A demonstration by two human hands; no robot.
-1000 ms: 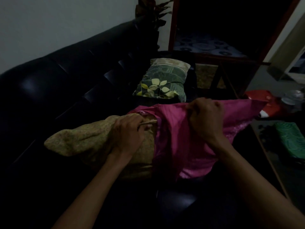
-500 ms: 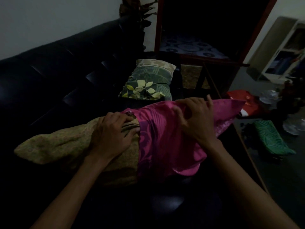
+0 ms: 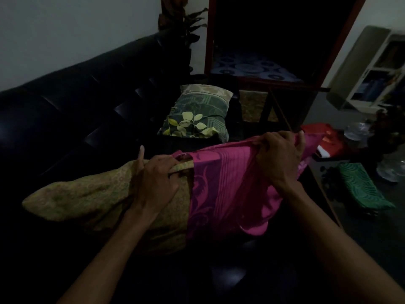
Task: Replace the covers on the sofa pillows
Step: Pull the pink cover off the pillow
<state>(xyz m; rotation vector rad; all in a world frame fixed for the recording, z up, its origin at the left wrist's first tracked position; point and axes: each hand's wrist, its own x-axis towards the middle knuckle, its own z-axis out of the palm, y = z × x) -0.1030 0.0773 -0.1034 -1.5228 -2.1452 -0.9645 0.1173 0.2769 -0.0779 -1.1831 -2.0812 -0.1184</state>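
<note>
A yellow-green patterned pillow (image 3: 92,198) lies across the black sofa seat in front of me. Its right end sits inside a pink cover (image 3: 228,185). My left hand (image 3: 155,183) rests on the pillow at the cover's open edge, fingers curled into the pillow fabric, thumb sticking up. My right hand (image 3: 278,159) grips a bunched fold of the pink cover near its far end and holds it raised. A second pillow (image 3: 197,115) in a green leaf-print cover lies further back on the seat.
The black sofa (image 3: 72,110) backrest runs along the left. A dark low table (image 3: 359,216) on the right carries a folded green cloth (image 3: 359,185), a red cloth (image 3: 322,139) and glassware (image 3: 392,170). A dark doorway and a white cabinet (image 3: 372,71) stand behind.
My right hand has gone from lying spread on the pink cover to gripping it and lifting it toward the far right. My left hand has shifted slightly, its thumb now raised.
</note>
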